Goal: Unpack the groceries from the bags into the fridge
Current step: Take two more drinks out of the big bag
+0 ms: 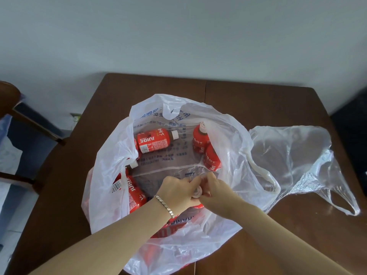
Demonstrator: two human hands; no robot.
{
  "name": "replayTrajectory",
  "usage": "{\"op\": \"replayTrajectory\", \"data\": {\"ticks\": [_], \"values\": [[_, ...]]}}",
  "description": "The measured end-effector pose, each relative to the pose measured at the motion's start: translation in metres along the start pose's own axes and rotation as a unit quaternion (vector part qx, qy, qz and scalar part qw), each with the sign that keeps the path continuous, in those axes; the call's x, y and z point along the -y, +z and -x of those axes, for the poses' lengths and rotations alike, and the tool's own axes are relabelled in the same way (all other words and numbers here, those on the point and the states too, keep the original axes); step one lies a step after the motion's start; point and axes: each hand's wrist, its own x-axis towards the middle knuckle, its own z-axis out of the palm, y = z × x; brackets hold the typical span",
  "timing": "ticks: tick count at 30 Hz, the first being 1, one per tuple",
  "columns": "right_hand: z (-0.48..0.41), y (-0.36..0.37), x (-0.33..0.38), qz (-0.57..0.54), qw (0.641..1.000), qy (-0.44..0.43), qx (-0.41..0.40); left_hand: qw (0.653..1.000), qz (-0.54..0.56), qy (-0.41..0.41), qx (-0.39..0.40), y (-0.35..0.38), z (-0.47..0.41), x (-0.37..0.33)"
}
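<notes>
Centrally, low in the frame, the left hand (176, 193) and right hand (215, 192) meet inside the open white printed plastic bag (107, 175), which sits on the brown wooden table (258, 100). Fingers of both hands are curled and clamped round the top of one red juice bottle with a white cap (198, 192), cap facing the camera, near the bag's lower middle. Other red juice bottles (154, 141) lie along the bag's left and right sides. A clear thin plastic bag (294, 155) lies at right, touching the white one. Silver bracelet (164, 205) on the left wrist.
</notes>
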Motion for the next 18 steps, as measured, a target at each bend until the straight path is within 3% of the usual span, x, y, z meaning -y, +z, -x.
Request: {"op": "replayTrajectory", "data": {"ticks": [5,6,9,11,12,16,18], "values": [[-0.025,-0.025,0.015,0.129,0.965,-0.139,-0.183,1.000,0.012,-0.024,-0.015,0.002,0.002,0.008],[-0.033,-0.031,0.015,0.184,0.959,-0.122,-0.178,1.000,0.010,-0.024,-0.015,0.002,0.002,0.006],[-0.049,-0.054,0.002,0.302,0.937,0.041,-0.171,1.000,0.006,-0.028,-0.003,0.001,0.002,0.002],[-0.048,-0.069,-0.009,0.304,0.927,0.125,-0.183,0.999,0.009,-0.041,0.006,0.002,0.003,0.002],[-0.047,-0.072,-0.011,0.305,0.924,0.123,-0.195,0.999,0.012,-0.047,0.008,0.001,0.003,0.003],[-0.042,-0.071,-0.022,0.289,0.907,-0.027,-0.304,0.998,0.019,-0.060,0.021,-0.001,0.003,0.003],[-0.041,-0.075,-0.036,0.230,0.914,0.003,-0.335,0.997,0.015,-0.064,0.032,-0.003,0.002,0.003]]}}
